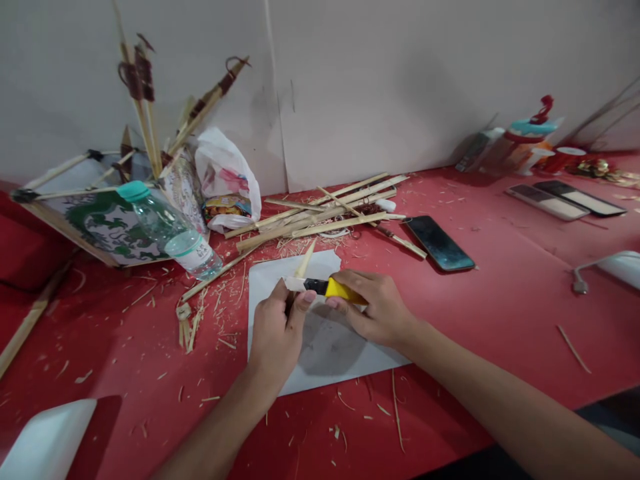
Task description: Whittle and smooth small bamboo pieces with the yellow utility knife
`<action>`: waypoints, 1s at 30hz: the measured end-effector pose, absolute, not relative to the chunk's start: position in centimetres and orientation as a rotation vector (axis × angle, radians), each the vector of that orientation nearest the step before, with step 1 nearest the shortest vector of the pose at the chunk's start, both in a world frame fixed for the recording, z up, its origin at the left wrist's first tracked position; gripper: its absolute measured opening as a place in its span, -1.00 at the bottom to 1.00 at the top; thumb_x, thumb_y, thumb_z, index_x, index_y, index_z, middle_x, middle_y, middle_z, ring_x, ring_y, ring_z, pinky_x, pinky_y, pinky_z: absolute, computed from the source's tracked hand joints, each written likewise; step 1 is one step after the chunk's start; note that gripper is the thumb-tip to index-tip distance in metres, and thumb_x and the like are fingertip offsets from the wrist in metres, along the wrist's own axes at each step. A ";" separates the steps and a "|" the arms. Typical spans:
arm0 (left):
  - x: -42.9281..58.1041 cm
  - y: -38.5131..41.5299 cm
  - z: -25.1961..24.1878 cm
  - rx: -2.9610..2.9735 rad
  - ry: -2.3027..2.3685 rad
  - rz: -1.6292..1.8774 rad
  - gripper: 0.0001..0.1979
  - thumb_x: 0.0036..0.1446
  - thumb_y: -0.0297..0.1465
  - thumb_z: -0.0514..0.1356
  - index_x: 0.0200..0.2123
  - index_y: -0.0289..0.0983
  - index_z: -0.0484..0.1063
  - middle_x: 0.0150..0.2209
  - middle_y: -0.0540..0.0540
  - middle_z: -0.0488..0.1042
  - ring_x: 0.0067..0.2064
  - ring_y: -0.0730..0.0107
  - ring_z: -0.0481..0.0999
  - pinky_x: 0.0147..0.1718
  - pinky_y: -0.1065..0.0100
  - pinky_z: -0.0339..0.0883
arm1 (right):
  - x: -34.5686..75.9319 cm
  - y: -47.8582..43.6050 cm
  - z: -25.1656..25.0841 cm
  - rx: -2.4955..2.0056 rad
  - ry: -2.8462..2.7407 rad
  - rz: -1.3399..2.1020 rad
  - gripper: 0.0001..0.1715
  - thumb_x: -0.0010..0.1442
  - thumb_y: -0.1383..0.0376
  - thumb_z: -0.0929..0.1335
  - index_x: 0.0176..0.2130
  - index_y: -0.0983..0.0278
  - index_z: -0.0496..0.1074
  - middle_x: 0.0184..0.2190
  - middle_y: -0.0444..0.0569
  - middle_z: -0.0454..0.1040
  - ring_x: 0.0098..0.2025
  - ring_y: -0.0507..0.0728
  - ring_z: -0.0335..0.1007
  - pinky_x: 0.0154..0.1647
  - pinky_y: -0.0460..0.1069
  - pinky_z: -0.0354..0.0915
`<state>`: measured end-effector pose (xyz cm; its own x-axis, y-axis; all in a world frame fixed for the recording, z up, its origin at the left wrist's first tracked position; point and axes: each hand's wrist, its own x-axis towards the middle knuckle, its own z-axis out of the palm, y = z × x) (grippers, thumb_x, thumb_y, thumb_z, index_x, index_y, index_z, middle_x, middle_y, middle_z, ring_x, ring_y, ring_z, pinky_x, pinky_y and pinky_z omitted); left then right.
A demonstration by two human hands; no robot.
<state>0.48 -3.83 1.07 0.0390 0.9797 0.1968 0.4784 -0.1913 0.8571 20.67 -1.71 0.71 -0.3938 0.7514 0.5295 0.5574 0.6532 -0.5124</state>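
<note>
My left hand (277,331) is closed around a thin bamboo stick (305,261) whose tip points away from me. My right hand (373,303) grips a yellow and black utility knife (334,288), its blade end lying against the stick near my left thumb. Both hands hover over a white sheet of paper (327,350) on the red table (500,313). A pile of split bamboo strips (325,213) lies just beyond the paper.
A plastic water bottle (173,230) lies tilted at the left beside a bamboo-framed lantern (95,213) and a white plastic bag (227,177). A dark phone (440,243) rests right of the strips. Shavings litter the table. Cups and flat devices (565,198) stand far right.
</note>
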 end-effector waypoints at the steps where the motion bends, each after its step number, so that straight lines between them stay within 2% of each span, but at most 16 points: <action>1: 0.4 -3.8 1.1 1.752 1.489 1.084 -0.67 0.31 -0.07 0.10 -0.28 -0.21 0.39 -0.53 0.05 0.36 -0.50 0.42 0.33 -0.49 0.39 0.10 | 20.7 -1.7 0.6 -0.992 -2.085 0.300 -0.66 0.31 0.12 0.36 -0.06 0.32 0.44 -0.34 -0.02 0.52 -0.41 0.05 0.36 -0.41 -0.05 0.20; 5: 0.4 -3.8 1.3 1.773 1.538 1.084 -0.68 0.31 -0.08 0.11 -0.29 -0.21 0.39 -0.54 0.04 0.39 -0.51 0.41 0.35 -0.49 0.39 0.07 | 20.6 -1.8 0.3 -0.970 -2.048 0.216 -0.68 0.29 0.16 0.40 -0.04 0.30 0.44 -0.34 0.00 0.52 -0.38 0.08 0.40 -0.37 -0.03 0.27; 11: 0.5 -3.6 1.2 1.664 1.536 1.170 -0.63 0.27 -0.10 0.17 -0.48 -0.21 0.32 -0.63 0.07 0.26 -0.57 0.43 0.23 -0.52 0.37 -0.02 | 20.0 -2.0 0.1 -1.083 -1.991 0.201 -0.71 0.28 0.14 0.40 -0.07 0.25 0.47 -0.34 0.00 0.52 -0.37 0.10 0.42 -0.35 -0.01 0.30; 20: 0.6 -3.9 1.2 1.669 1.486 1.053 -0.72 0.32 -0.11 0.10 -0.21 -0.20 0.38 -0.46 0.00 0.45 -0.42 0.34 0.40 -0.42 0.36 0.12 | 20.5 -1.8 0.1 -1.047 -2.124 0.332 -0.70 0.32 0.15 0.35 -0.08 0.32 0.46 -0.39 -0.03 0.53 -0.47 0.04 0.33 -0.44 -0.05 0.19; 26: 0.8 -4.1 1.1 1.645 1.432 1.093 -0.72 0.32 -0.12 0.11 -0.24 -0.21 0.43 -0.49 0.00 0.44 -0.46 0.37 0.38 -0.45 0.37 0.12 | 20.6 -1.8 0.0 -1.017 -2.126 0.356 -0.70 0.33 0.12 0.34 -0.11 0.30 0.46 -0.45 -0.07 0.49 -0.52 0.02 0.26 -0.47 -0.06 0.14; 30: 0.9 -4.0 1.1 1.591 1.440 1.144 -0.70 0.30 -0.12 0.14 -0.31 -0.22 0.45 -0.53 0.01 0.41 -0.49 0.40 0.33 -0.49 0.37 0.06 | 20.3 -2.0 0.0 -1.009 -2.093 0.311 -0.68 0.33 0.13 0.35 -0.07 0.31 0.47 -0.38 0.00 0.56 -0.46 0.06 0.39 -0.43 -0.05 0.21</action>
<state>0.94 -4.01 1.08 -0.0053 0.9879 0.1553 0.3746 -0.1420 0.9163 20.32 -1.99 0.04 -0.3840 0.7476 0.5419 0.5576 0.6556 -0.5092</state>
